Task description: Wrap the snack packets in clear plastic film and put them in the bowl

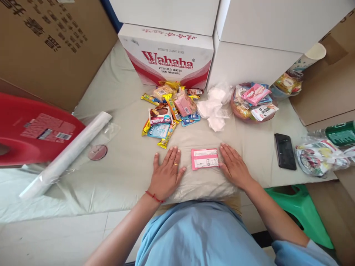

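— Hands flat on pale cloth (124, 173): left hand (165, 173) palm down, fingers (174, 153) slightly spread, gripping nothing; right hand (235, 166) likewise flat, fingers (225, 149) close together.

— And between them?

— Pink packet (204, 159), label side up, lying just off the right fingertips, maybe touching; clearly apart from the left ones.

— Beyond the fingertips?

— Heap of snack packets (169, 111), crumpled white bag (215, 107), bowl (235, 111) piled with more packets, Wahaha carton (166, 55) behind.

— Off to the sides?

— Black phone (284, 151) beyond the right hand; white roll (66, 155) and red stool (16, 129) well beyond the left.
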{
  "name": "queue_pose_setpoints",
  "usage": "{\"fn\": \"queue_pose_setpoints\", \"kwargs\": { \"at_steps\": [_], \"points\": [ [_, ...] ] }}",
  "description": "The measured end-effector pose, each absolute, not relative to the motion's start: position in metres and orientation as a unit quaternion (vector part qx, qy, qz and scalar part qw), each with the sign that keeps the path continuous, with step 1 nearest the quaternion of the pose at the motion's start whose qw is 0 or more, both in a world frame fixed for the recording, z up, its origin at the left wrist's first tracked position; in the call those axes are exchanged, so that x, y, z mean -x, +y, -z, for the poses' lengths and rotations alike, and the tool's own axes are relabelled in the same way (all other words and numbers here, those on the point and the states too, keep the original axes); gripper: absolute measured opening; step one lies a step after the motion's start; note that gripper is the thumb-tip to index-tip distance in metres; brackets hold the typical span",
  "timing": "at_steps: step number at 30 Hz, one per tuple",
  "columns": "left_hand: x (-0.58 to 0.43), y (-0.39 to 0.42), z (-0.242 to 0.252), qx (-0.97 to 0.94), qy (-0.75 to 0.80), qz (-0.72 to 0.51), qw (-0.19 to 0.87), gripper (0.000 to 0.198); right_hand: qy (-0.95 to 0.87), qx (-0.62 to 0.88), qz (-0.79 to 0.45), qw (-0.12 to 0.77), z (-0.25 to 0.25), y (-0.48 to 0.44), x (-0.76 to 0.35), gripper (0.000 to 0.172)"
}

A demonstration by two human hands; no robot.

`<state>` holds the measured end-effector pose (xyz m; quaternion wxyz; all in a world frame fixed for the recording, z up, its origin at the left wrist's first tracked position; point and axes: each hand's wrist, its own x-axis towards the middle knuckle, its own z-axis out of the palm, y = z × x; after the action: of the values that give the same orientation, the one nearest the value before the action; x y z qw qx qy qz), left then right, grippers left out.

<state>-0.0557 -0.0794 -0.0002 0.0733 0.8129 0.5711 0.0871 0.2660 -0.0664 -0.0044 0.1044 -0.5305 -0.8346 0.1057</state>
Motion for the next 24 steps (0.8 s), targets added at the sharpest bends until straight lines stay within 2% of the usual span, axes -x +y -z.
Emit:
{"fn": "queue_pose_setpoints", "kwargs": {
  "at_steps": [5,10,13,18,21,24],
  "points": [
    [0.043,-0.067,-0.008,-0.813,0.568,-0.083,0.101,0.058,-0.82,0.547,-0.118,0.126,-0.011,-0.058,-0.298,0.047],
    [0.058,-0.055,-0.005,-0.821,0.553,-0.096,0.1,0.057,-0.826,0.533,-0.062,0.174,-0.052,-0.001,-0.272,0.034],
    [0.063,-0.055,0.0,-0.828,0.544,-0.097,0.093,0.058,-0.86,0.502,-0.03,0.084,-0.063,0.049,-0.222,0.032],
    [0.061,-0.056,0.0,-0.829,0.545,-0.094,0.078,0.058,-0.875,0.481,0.017,-0.042,-0.061,0.12,-0.153,0.04],
    [0.061,-0.056,-0.002,-0.827,0.549,-0.098,0.076,0.058,-0.877,0.477,0.014,-0.048,-0.065,0.133,-0.15,0.04],
    [0.061,-0.055,-0.001,-0.827,0.546,-0.107,0.081,0.058,-0.861,0.507,0.037,-0.002,-0.077,0.125,-0.168,0.042]
  ]
}}
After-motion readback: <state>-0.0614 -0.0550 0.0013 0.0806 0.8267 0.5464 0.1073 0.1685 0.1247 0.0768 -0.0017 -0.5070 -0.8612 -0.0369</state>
